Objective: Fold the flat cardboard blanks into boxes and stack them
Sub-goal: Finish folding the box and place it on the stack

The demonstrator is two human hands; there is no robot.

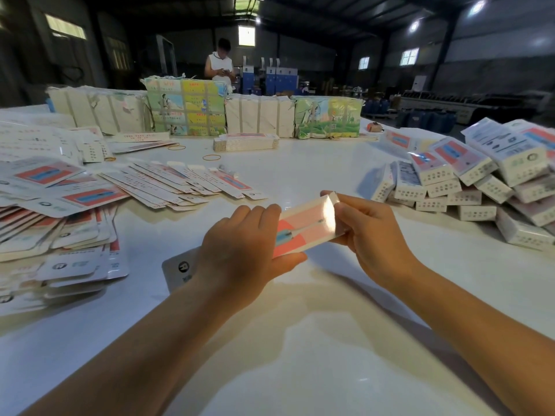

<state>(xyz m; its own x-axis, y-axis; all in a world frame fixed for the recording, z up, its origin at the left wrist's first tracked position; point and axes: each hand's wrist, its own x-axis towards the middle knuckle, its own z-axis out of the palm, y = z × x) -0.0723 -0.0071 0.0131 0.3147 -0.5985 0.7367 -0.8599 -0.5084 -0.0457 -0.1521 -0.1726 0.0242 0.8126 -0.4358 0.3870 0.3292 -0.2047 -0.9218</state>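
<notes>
right fingers [345, 205]: curled, pinching the far end flap of the box [303, 228], thumb side under; grip looks light.
left fingers [258, 214]: curled over the near end, thumb [289, 259] under the lower edge; holds the box off the table.
right hand [369, 232]: right of centre frame, wrist low.
left hand [237, 250]: centre frame, covers the box's near end, so that end's flaps can't be seen.
box: mid-frame between both hands, pink/red face up, tilted up to the right; appears popped into a sleeve, far end not yet closed.
step, judged: tuck the far flap.
how: left hand should hold the sleeve square without crushing it; right folds along the score, side tabs in first if present, then slides the tongue in straight.
risk: skewed sleeve makes the tongue jam or crease.
blanks [183, 184]: fanned flat, left and upper left of centre.
stack [468, 181]: finished boxes heaped at right edge; likely drop point.
table [300, 163]: white, glossy.
</notes>
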